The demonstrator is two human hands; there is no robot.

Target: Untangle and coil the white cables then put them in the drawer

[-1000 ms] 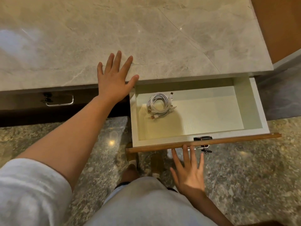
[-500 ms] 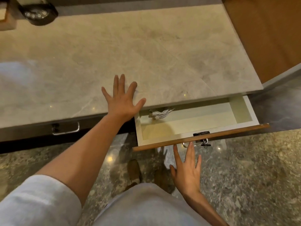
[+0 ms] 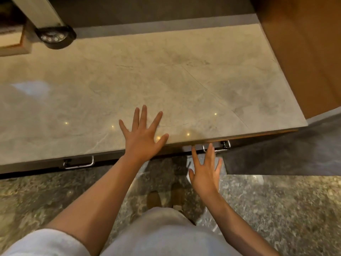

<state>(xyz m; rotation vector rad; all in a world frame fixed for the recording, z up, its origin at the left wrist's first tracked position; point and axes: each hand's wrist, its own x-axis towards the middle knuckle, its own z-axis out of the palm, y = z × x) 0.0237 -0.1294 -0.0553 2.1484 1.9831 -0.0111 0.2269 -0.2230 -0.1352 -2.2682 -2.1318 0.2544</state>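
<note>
The drawer [image 3: 239,140] under the right end of the marble countertop [image 3: 166,80] is pushed in, with only its brown front edge and metal handle [image 3: 224,145] showing. The white cables are hidden inside it. My right hand [image 3: 204,172] is spread with straight fingers against the drawer front, its fingertips by the handle. My left hand [image 3: 144,135] lies flat with spread fingers on the countertop's front edge, left of the drawer.
A second drawer handle [image 3: 79,163] sits under the counter at the left. A black round device [image 3: 55,36] on a white post stands at the back left. A wooden panel [image 3: 304,52] rises at the right. Speckled stone floor [image 3: 276,209] lies below.
The drawer has slid from wide open to fully in under my right hand's push, hiding the coiled white cables. My left hand stayed on the countertop edge.
</note>
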